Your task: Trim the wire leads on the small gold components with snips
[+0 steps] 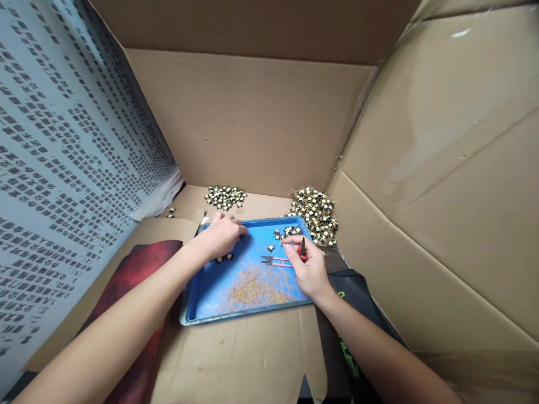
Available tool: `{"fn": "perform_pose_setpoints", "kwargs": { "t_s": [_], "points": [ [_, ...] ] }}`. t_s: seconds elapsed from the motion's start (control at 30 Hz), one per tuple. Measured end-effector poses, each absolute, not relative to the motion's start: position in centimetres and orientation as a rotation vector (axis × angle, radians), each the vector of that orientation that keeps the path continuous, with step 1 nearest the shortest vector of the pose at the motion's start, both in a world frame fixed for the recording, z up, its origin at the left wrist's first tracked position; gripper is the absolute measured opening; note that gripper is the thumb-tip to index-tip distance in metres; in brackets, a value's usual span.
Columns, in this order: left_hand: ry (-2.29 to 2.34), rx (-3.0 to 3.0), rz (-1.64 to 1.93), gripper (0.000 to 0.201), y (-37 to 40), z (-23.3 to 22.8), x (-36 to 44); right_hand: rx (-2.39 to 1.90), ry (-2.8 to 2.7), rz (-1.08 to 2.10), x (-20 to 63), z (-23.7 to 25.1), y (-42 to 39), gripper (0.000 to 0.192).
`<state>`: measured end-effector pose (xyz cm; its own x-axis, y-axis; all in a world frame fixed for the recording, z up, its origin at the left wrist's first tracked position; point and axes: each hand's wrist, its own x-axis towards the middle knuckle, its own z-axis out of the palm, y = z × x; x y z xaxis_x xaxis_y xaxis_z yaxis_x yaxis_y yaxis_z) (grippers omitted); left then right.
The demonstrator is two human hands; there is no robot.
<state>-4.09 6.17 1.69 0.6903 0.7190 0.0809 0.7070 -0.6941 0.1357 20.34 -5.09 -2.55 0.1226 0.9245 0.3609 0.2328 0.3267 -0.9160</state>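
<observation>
A blue tray (pixel 219 292) lies on cardboard in front of me. My left hand (pixel 221 233) rests curled at the tray's far left corner, over a few small black-and-cream parts (pixel 223 258). My right hand (pixel 309 266) is on the tray's right side, holding a small red-handled tool (pixel 302 248); its fingertips reach toward a loose cluster of the small parts (pixel 288 231). Pink-handled snips (pixel 273 261) lie on the tray just left of the right hand. A heap of thin copper-coloured wire trimmings (pixel 255 289) covers the tray's near half.
Two piles of the same small parts sit behind the tray: a smaller one (pixel 225 197) at back centre and a larger one (pixel 315 215) at back right. Cardboard walls (pixel 442 168) enclose the back and right. A printed sheet (pixel 63 168) hangs left. A red mat (pixel 135 269) lies at left.
</observation>
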Motion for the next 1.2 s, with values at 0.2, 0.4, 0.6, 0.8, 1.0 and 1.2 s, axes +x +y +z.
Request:
{"fn": "perform_pose_setpoints", "kwargs": {
  "t_s": [0.2, 0.4, 0.6, 0.8, 1.0, 1.2],
  "points": [
    [1.166, 2.504, 0.62, 0.027, 8.5, 4.8, -5.5, -1.165, -1.374, 0.746, 20.4, -2.6, -5.1, 0.024],
    [1.263, 2.743, 0.691, 0.035, 6.7, 5.0, -2.7, -1.174, -1.392, 0.734, 20.3, -2.7, -5.1, 0.023],
    [1.244, 2.708, 0.191, 0.027, 2.2, 1.2, 3.4, -1.178, -1.409, 0.733, 20.4, -2.5, -5.1, 0.021],
    [1.325, 2.646, 0.177, 0.023, 2.3, 0.9, 3.9, -1.176, -1.46, 0.76, 20.4, -2.5, -4.9, 0.02],
    [1.201, 2.374, 0.714, 0.018, 1.9, 3.2, 1.8, -1.21, -1.712, 0.711, 19.8, -2.7, -4.8, 0.007],
    [1.086, 1.876, 1.147, 0.032, 0.5, 1.6, 1.1, -1.238, -2.116, 0.579, 19.5, -2.6, -5.0, 0.026]
  ]
}}
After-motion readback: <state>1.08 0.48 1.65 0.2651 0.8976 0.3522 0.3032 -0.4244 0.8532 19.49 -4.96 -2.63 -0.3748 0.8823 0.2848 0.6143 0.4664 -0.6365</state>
